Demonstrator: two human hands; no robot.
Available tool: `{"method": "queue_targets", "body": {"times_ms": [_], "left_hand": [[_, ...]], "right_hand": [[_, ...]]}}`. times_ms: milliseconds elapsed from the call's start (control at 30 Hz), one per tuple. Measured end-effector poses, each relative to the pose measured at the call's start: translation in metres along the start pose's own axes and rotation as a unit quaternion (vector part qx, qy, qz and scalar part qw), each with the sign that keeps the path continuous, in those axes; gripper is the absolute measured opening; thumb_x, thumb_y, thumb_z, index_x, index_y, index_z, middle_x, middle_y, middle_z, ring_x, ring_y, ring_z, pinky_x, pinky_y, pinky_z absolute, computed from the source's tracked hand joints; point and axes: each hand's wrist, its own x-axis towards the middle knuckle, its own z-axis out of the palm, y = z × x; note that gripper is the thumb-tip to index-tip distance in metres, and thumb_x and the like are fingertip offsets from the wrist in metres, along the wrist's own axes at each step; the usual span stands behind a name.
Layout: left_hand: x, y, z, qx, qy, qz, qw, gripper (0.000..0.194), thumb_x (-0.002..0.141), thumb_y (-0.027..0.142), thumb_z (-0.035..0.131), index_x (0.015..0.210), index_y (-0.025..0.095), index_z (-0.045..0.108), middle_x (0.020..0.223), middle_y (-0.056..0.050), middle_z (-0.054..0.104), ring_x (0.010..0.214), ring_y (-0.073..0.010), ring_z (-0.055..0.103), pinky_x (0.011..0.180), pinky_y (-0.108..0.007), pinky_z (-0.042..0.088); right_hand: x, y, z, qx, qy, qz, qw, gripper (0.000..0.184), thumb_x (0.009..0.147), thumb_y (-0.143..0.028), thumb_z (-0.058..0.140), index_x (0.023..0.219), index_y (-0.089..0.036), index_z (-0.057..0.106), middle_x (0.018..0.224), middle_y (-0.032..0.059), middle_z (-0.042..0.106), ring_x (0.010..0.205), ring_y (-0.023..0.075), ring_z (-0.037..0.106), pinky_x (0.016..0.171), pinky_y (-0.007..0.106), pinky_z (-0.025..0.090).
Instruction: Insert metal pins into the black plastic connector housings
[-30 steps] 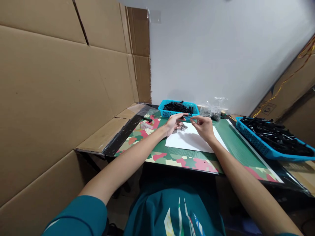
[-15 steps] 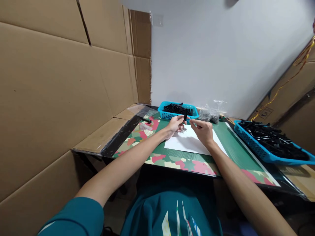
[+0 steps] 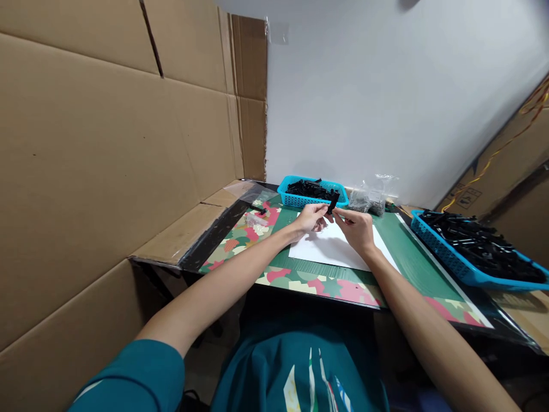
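Over a white sheet of paper, my left hand is closed on a small black plastic part, which tilts up to the right. My right hand is beside it, thumb and fingertips pinched together at the part's lower right side. Whatever those fingertips hold is too small to make out. Behind my hands stands a blue basket filled with similar black parts.
A larger blue basket, heaped with black parts, stands at the right. Clear plastic bags of small pieces sit at the back. On the left lie a small bag and a black piece. Cardboard walls the left side.
The black part has tipped from upright to leaning right. My left hand has moved slightly right, and the two hands have come closer together at the part.
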Motion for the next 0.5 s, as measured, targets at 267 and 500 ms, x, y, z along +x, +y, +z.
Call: {"method": "queue_targets", "body": {"times_ms": [267,500], "left_hand": [[0.0012,0.0011,0.0002,-0.004,0.001,0.012,1.0,0.027,0.102,0.034,0.066,0.107,0.008,0.073,0.08,-0.006,0.072,0.043,-0.0043,0.053,0.039,-0.018,0.033],[0.0028,-0.0004,-0.0003,-0.006,-0.006,0.016,1.0,0.029,0.102,0.035,0.068,0.112,0.008,0.074,0.08,-0.005,0.07,0.043,-0.0043,0.052,0.038,-0.018,0.031]], "right_hand": [[0.0,-0.0014,0.0008,0.04,0.011,0.017,0.999,0.038,0.092,-0.04,0.064,0.1,-0.012,0.088,0.055,-0.003,0.041,0.054,0.0103,0.031,0.055,0.024,0.03],[0.0002,0.0015,0.0026,0.034,-0.005,0.026,0.999,0.037,0.09,-0.041,0.063,0.095,-0.013,0.086,0.052,-0.0053,0.037,0.052,0.011,0.028,0.054,0.026,0.03]]}}
